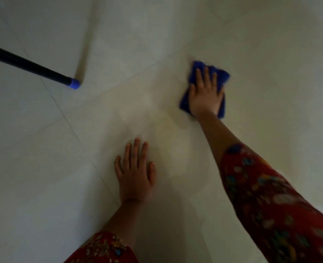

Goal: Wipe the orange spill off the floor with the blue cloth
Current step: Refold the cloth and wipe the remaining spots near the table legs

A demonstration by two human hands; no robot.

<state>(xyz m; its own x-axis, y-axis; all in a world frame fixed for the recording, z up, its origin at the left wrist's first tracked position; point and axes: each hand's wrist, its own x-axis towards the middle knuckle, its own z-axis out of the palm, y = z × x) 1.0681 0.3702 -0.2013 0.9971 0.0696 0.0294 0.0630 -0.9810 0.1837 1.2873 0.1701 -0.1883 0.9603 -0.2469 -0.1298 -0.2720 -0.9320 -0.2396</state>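
- Two hands are on the floor (270,54): the right hand (205,95) lies flat on the blue cloth (220,75), fingers straight and a little apart, pressing it to the tile instead of gripping it; the left hand (136,175) is spread flat on bare tile, holding nothing.
- Only a faint yellowish film marks the orange spill (175,133), lying between the hands, nearer the person than the cloth; its edges are hard to trace in this dim light.
- Risk: the cloth is bunched and only pinned by a flat palm, so a fast stroke could let it slide out or ride over the film.
- Risk: a damp cloth may smear the residue wider.
- Risk: the bracing palm sits just beside the film and could slip.
- A black pole (29,63) with a blue tip rests well apart, toward the far left.
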